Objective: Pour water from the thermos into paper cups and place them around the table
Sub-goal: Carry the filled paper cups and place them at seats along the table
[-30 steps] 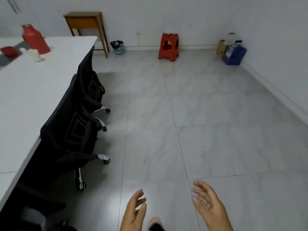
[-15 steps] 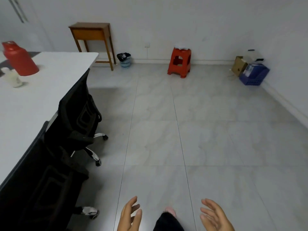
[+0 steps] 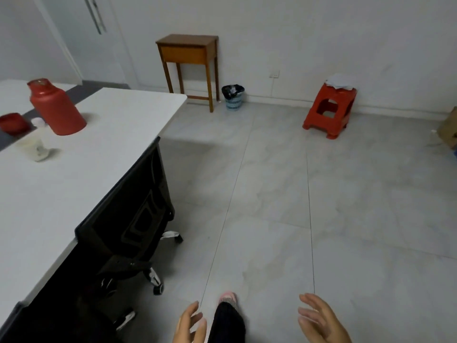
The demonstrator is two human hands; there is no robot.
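Observation:
A red thermos [image 3: 55, 107] stands uncapped near the far end of the white table [image 3: 103, 154]. Its red lid [image 3: 13, 123] lies to the left of it, beside a small white stopper [image 3: 38, 122]. A white paper cup [image 3: 33, 149] stands on the table in front of the thermos. My left hand [image 3: 190, 324] and my right hand [image 3: 321, 320] hang low at the bottom of the view over the floor, both empty with fingers apart, far from the table's objects.
Black office chairs [image 3: 131, 219] are pushed in along the table's right side. A wooden side table [image 3: 189, 54], a small bin [image 3: 233, 97] and a red plastic stool [image 3: 330, 110] line the far wall. My leg and slipper [image 3: 228, 315] show between my hands.
The view has advanced along the table toward the far wall; the thermos and cup now appear nearer and larger. Both hands stay low and empty.

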